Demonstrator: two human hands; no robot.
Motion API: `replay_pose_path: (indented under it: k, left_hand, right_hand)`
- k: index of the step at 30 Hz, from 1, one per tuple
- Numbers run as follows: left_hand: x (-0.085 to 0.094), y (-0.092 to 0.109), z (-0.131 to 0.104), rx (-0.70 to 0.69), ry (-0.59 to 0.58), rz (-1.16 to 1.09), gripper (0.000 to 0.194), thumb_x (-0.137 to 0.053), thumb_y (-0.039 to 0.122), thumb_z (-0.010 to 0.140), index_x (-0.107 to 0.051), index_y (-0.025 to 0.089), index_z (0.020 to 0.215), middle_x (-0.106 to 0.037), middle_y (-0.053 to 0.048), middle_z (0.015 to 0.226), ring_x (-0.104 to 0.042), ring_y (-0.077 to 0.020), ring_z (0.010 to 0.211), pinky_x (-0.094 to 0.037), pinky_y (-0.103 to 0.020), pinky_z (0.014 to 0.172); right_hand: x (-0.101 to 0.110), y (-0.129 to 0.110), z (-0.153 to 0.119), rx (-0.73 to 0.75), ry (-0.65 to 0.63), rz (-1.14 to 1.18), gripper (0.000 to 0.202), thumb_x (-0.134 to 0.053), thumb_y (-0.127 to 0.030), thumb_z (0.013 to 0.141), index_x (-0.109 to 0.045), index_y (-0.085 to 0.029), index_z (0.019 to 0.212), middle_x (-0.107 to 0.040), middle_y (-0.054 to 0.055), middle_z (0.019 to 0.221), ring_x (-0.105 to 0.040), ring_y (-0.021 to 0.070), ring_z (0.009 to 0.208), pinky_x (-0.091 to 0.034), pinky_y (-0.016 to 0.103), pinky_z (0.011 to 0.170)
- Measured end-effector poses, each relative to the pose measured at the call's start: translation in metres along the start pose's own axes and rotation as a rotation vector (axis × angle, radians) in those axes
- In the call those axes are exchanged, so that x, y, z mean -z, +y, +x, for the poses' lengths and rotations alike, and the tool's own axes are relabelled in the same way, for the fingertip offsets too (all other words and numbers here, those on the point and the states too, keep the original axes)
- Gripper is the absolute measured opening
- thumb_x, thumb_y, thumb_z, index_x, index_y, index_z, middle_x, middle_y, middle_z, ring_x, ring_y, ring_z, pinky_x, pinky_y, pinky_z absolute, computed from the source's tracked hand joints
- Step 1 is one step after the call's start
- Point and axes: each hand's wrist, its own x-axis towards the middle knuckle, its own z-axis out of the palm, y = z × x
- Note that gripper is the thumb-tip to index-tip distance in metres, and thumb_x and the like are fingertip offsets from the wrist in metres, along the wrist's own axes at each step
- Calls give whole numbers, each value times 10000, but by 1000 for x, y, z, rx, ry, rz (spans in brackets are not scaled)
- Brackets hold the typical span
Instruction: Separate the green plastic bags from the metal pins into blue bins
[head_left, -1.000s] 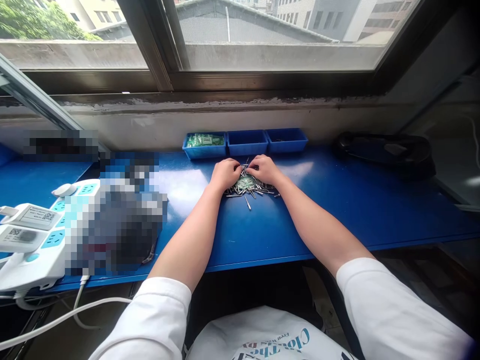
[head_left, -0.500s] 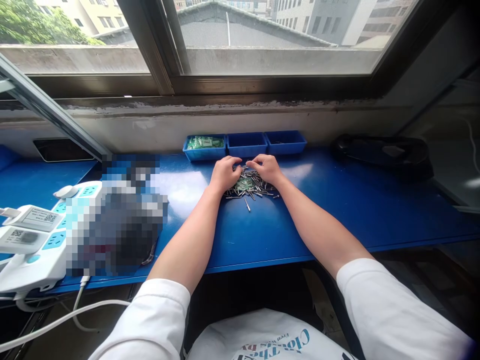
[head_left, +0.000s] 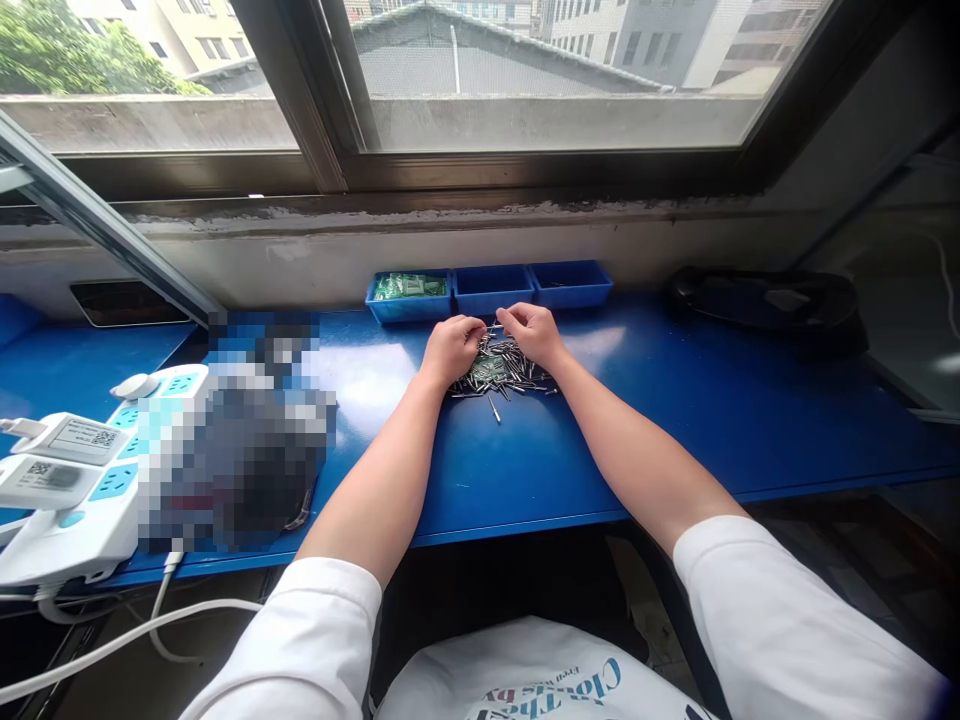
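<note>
A pile of thin metal pins (head_left: 514, 368), shaped like blind rivets, lies on the blue table around a green printed piece (head_left: 490, 370). My left hand (head_left: 451, 350) is over the pile's left side, fingers curled and thumb pressed to the fingertips. Opposite it, my right hand (head_left: 532, 333) is closed in a pinch at the pile's far right. The fingertips of both hands are close together above the far edge of the pile. What they pinch is too small to make out. One loose pin (head_left: 495, 409) lies nearer to me.
Behind the pile stand three blue bins in a row: the left bin (head_left: 409, 312) holds green packets, then the middle bin (head_left: 493, 300) and right bin (head_left: 571, 294). A white power strip (head_left: 169, 410) and a blurred-out object are at left, a black bag (head_left: 765, 305) at right.
My left fingers have closed more, from a loose curl to a pinch. My right hand has risen slightly, its thumb and forefinger drawn together. The pile looks the same.
</note>
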Motion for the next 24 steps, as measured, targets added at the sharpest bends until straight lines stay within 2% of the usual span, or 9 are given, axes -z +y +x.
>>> replay_pose_path:
  k: [5,13,16,20,24]
  left_hand:
    - [1,-1,1,49,-10,41,263,-471,273,901,-728,216,918,-721,-59,926,-648,-190,879,-498,-291,841]
    - [3,2,0,64,-22,-4,256,-481,287,903,-724,212,928,-722,-55,937,-647,-186,871,-499,-291,834]
    - [4,4,1,56,-12,1,254,-494,313,902,-720,205,943,-722,-59,960,-644,-195,921,-492,-304,881]
    - [7,5,2,78,93,22,291,-531,343,885,-687,174,1062,-707,-82,1075,-620,-218,1041,-465,-337,971]
    - [7,2,2,150,107,31,282,-503,304,891,-672,171,1074,-697,-83,1107,-614,-214,1074,-471,-326,978]
  right_hand:
    - [2,0,0,-43,-23,165,493,-632,-676,727,-678,-188,679,-675,28,653,-613,166,640,-480,296,644]
    - [4,-3,-1,-69,-58,241,371,-688,-559,713,-729,-191,729,-729,43,737,-663,199,743,-523,326,731]
    - [5,-2,-1,-67,-60,253,331,-681,-517,728,-735,-190,719,-734,42,742,-664,194,726,-533,332,733]
    - [7,4,2,-43,41,209,285,-658,-463,757,-746,-194,788,-749,47,817,-681,202,769,-555,351,778]
    - [12,8,5,-11,187,-66,305,-595,-386,801,-746,-195,985,-750,57,989,-668,224,919,-542,385,891]
